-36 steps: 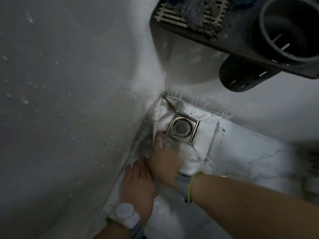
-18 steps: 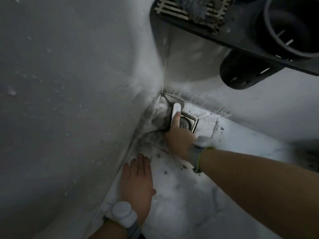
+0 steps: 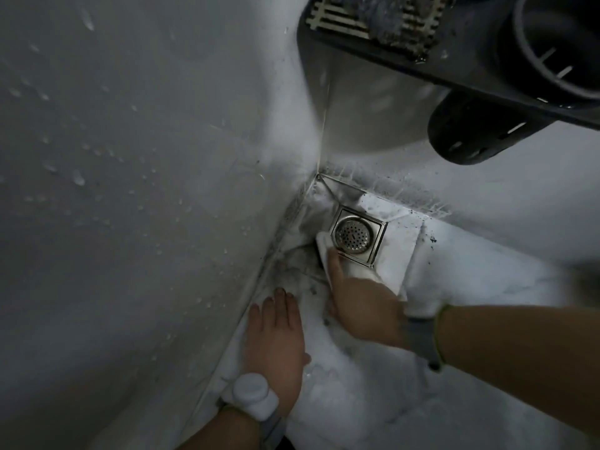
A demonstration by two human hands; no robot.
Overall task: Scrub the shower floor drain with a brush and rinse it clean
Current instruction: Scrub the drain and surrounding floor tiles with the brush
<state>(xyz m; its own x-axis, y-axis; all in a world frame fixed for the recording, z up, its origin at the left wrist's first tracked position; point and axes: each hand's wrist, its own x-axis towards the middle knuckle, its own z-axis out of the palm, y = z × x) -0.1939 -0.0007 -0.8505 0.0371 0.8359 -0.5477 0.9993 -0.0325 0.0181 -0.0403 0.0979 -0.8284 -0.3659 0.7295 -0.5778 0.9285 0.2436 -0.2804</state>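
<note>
A square steel floor drain [image 3: 357,236] with a round perforated strainer sits in the corner of the white marble shower floor. My right hand [image 3: 360,303] grips a white brush [image 3: 323,246], whose head presses on the floor at the drain's near-left edge. The index finger lies along the brush's back. My left hand [image 3: 276,332] rests flat on the floor by the left wall, fingers together, palm down, holding nothing. Each wrist carries a band with a white device.
A dark wall-mounted shelf [image 3: 422,50] with a slotted tray and a cup holder [image 3: 558,43] overhangs the corner above. The wet left wall [image 3: 146,190] bears water drops. Dark specks of dirt dot the floor and the base of the back wall [image 3: 431,238].
My right hand has pulled the brush back from over the drain to its near-left edge, uncovering the strainer. The left hand stays flat on the floor.
</note>
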